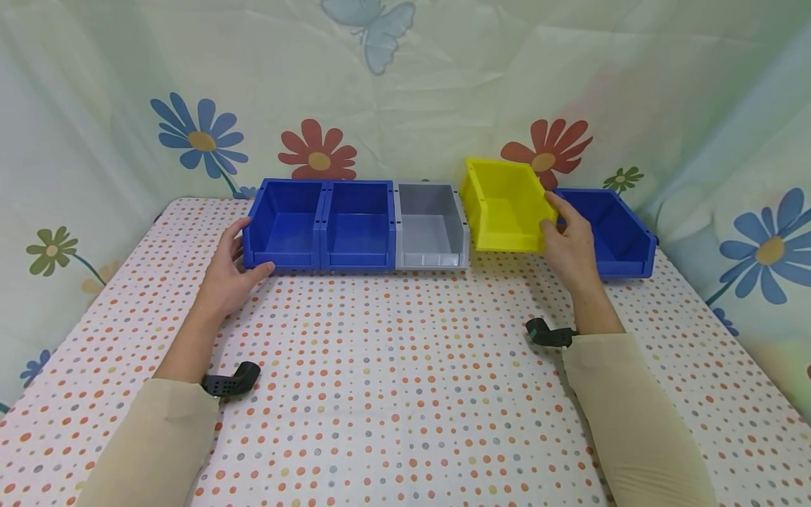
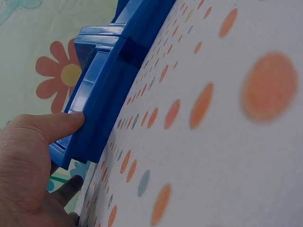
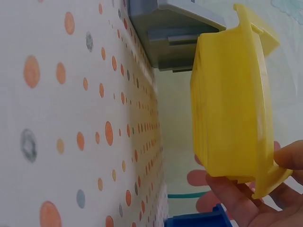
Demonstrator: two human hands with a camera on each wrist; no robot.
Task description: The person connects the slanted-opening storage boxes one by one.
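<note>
My right hand grips the right wall of a yellow storage bin. The right wrist view shows this yellow bin raised off the table, beside the grey storage bin; the thumb is at its rim and the fingers are under its side. At the row's left end, my left hand holds the front left corner of a blue storage bin. In the left wrist view its thumb presses the front lip of the blue bin, while other fingers are partly hidden behind the corner.
A second blue bin and the grey bin continue the row, side by side. Another blue bin stands apart at the right, behind my right hand. The dotted tablecloth covers the table, with a flowered curtain behind it.
</note>
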